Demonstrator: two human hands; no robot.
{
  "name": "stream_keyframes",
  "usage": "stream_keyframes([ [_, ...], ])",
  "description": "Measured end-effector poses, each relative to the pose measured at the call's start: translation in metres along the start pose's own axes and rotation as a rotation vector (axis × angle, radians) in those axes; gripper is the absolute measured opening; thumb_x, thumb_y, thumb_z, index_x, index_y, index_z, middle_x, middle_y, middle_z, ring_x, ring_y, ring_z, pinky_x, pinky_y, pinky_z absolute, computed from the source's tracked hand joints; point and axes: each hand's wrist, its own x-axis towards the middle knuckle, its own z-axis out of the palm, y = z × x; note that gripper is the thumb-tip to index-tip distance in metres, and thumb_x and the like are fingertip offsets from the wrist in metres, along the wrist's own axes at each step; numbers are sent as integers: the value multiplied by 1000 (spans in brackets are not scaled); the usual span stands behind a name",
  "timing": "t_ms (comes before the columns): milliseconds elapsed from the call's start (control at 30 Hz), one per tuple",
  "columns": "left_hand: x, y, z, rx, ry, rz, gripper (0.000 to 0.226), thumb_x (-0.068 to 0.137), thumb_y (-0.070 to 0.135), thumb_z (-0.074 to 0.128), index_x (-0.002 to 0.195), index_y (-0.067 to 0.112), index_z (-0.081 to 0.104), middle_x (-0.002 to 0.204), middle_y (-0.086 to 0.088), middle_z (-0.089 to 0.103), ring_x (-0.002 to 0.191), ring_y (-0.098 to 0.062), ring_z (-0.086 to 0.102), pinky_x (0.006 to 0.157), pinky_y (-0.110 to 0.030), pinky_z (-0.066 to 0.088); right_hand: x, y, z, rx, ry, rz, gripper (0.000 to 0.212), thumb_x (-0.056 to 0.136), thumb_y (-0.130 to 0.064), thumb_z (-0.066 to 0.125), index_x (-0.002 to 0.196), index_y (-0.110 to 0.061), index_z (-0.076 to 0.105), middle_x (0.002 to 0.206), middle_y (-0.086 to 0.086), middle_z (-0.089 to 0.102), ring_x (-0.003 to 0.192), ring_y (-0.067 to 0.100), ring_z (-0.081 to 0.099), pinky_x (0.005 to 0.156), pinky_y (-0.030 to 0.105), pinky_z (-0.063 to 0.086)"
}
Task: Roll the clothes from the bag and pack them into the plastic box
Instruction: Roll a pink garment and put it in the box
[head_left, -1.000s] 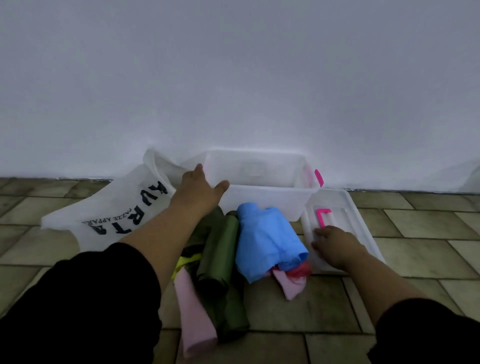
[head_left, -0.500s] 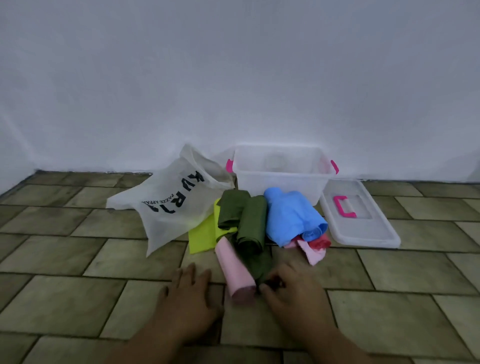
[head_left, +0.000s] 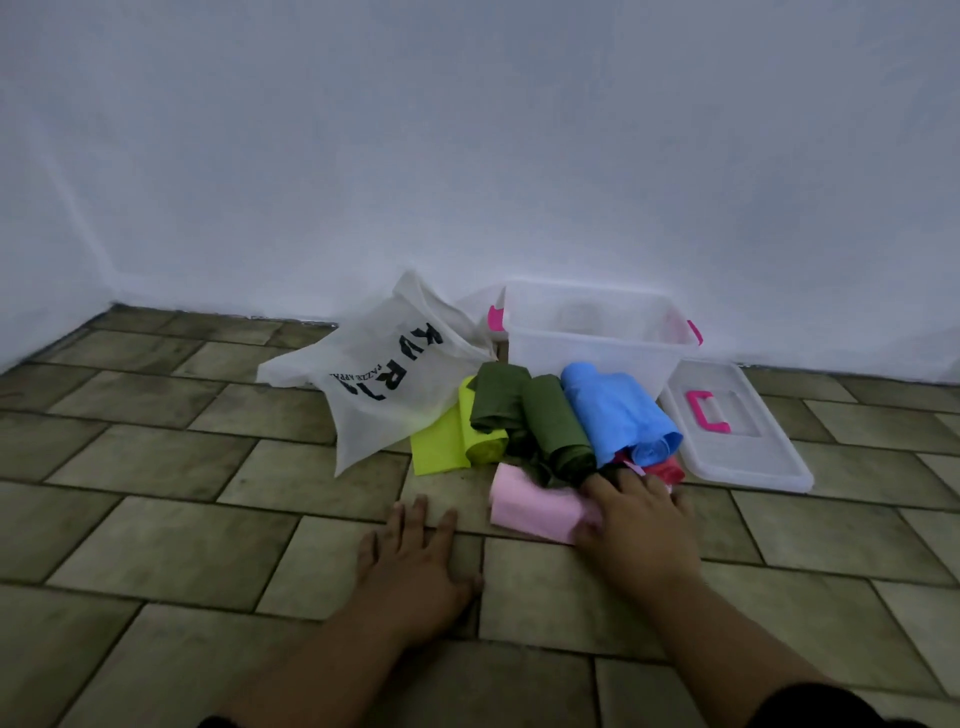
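Lower centre: left hand (head_left: 415, 566) lies flat on the floor (head_left: 171, 540), fingers spread, holding nothing. Just to its right, the pink roll (head_left: 535, 501), right end gripped by the right hand (head_left: 639, 525). Step, likely: packing starts. Next: lift it over the other rolls (head_left: 556, 421) into the plastic box (head_left: 587, 358), upper right of centre.

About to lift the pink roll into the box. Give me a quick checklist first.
1. The box is open: ok. Its lid lies on the floor to its right.
2. Room in the box: ok. Nothing shows through its clear wall.
3. The right hand holds the pink roll: cannot tell. It rests on the roll's right end, blurred.
4. The left hand is free: ok. Flat on the floor, holding nothing.
5. Straight path to the box: not ok. The blue roll and green rolls lie between; lift over them.
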Motion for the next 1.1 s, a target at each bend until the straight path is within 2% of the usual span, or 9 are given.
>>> stream_keyframes([
  [267,-2,0,-6,-111,49,0,81,80,65,42,148,41,5,159,3,-12,145,-20,-15,115,-48,-3,-10,-19,1,3,-62,11,55,68,-61,49,116,-35,49,117,-1,46,110,21,43,84,36,37],
  [433,-13,14,-36,-624,204,-68,47,84,40,59,129,31,49,137,1,44,119,-18,48,94,-30,41,-31,-30,-1,155,-123,-37,53,59,-72,43,98,-36,47,100,-8,52,93,17,50,72,34,35],
  [600,-32,48,-47,-1393,-389,-306,21,85,34,59,89,14,67,82,-4,62,76,-21,56,67,-32,43,-24,-43,-1,452,-291,122,58,69,-61,57,119,-34,47,109,-6,61,100,18,58,85,33,45],
  [700,-24,59,-50,-1672,-516,-367,35,89,34,52,106,5,63,83,-9,67,76,-23,59,66,-30,43,-16,-49,-5,494,-294,101,43,75,-53,57,113,-32,53,104,-6,62,97,19,58,88,35,47],
  [800,-14,64,-58,-1881,-443,-418,47,92,33,50,124,-1,53,117,-22,63,104,-36,61,89,-43,48,-12,-45,-9,446,-212,-16,43,78,-42,60,119,-30,56,114,-7,61,100,14,58,85,27,45],
  [867,-4,62,-66,-1974,-345,-396,37,92,29,50,117,1,56,122,-21,58,100,-35,61,89,-44,47,-15,-40,-12,476,-109,-119,49,73,-36,63,121,-31,56,112,-9,60,98,12,57,83,29,45],
  [933,4,57,-75,-1868,-208,-368,29,94,27,49,108,3,58,115,-18,59,95,-32,60,88,-41,49,-21,-35,-13,478,-50,-205,51,72,-31,63,122,-29,57,112,-9,60,98,13,56,84,33,46],
  [1000,14,44,-80,-1434,41,-325,27,93,27,52,117,14,58,119,-12,58,105,-26,56,92,-41,46,-27,-32,-11,486,-46,-288,49,74,-23,64,123,-25,59,116,-6,59,102,15,55,89,27,43],
  [1100,20,29,-86,-812,239,36,13,87,28,60,95,37,62,98,7,62,79,-4,56,64,-23,42,-33,-29,-3,474,-112,-340,48,78,-12,60,125,-20,59,128,0,54,116,20,50,95,23,37],
])
